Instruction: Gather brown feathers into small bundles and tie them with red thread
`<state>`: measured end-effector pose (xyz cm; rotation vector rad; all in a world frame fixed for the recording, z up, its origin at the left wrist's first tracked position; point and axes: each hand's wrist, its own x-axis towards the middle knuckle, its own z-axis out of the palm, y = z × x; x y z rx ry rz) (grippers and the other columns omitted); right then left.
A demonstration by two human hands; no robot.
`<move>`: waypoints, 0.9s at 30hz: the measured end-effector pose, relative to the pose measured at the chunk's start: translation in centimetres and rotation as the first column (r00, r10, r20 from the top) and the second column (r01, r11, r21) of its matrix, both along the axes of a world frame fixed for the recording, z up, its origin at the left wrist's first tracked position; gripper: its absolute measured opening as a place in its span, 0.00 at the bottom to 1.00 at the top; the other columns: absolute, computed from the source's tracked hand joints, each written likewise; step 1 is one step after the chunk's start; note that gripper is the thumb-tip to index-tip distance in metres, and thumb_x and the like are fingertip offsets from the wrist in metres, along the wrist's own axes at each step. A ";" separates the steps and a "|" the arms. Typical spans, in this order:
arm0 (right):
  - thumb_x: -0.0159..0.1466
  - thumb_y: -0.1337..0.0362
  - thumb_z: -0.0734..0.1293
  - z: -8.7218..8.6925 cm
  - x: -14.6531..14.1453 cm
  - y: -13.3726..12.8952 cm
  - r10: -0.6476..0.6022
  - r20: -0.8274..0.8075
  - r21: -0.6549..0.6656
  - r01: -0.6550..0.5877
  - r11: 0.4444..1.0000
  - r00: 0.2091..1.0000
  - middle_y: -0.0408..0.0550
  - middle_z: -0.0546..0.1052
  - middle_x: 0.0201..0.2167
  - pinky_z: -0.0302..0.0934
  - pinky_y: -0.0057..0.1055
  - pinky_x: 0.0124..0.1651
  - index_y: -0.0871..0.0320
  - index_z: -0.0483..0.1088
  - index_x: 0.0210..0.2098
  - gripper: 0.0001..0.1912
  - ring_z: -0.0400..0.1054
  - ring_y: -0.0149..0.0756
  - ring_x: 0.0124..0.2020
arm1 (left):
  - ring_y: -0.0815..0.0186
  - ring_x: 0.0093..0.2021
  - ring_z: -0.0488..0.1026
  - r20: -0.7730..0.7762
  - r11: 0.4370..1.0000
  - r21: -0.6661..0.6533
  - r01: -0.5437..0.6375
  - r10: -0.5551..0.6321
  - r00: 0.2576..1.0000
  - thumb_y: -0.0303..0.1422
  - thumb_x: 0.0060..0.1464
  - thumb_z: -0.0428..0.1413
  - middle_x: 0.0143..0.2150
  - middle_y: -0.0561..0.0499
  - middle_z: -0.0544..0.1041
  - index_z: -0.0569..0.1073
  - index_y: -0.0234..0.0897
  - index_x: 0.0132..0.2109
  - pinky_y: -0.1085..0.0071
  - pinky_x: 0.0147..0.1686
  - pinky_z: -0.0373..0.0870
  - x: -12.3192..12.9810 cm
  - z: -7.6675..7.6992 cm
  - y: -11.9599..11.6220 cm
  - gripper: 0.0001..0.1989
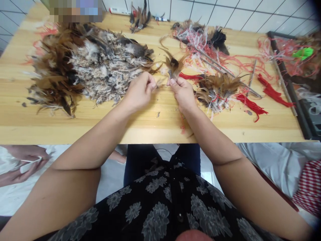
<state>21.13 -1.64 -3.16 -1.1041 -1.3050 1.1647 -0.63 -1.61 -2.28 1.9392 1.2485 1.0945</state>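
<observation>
My right hand [184, 92] pinches a small bunch of brown feathers [173, 65] by its base, with the tips fanning up and away from me. Left of it, my left hand [141, 88] is closed, thumb against forefinger, on a thin, blurred feather [159, 82] that pokes out toward the right hand. A large heap of grey-white and brown feathers [105, 67] lies just beyond and left of my left hand. Beside my right wrist rests a tied cluster of brown feathers [218, 90].
Red tassels [273, 90], thin sticks [220, 67] and tangled pink and white strips [195, 40] cover the table's right side. A dark-framed tray [288, 80] stands at the far right. Markers [120, 11] lie by the tiled wall. Another person's hands [27, 160] are at lower left.
</observation>
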 end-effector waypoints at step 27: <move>0.69 0.45 0.85 0.0 -1.3 0.0 0.172 0.007 -0.073 -0.172 0.982 0.985 0.44 0.85 0.37 0.75 0.37 0.62 0.55 0.79 0.34 0.23 0.77 0.38 0.44 | 0.60 0.41 0.74 0.484 0.983 -0.091 0.161 -0.098 0.870 0.69 0.56 0.82 0.34 0.54 0.73 0.70 0.43 0.41 0.57 0.46 0.68 2.4 -0.3 0.6 0.41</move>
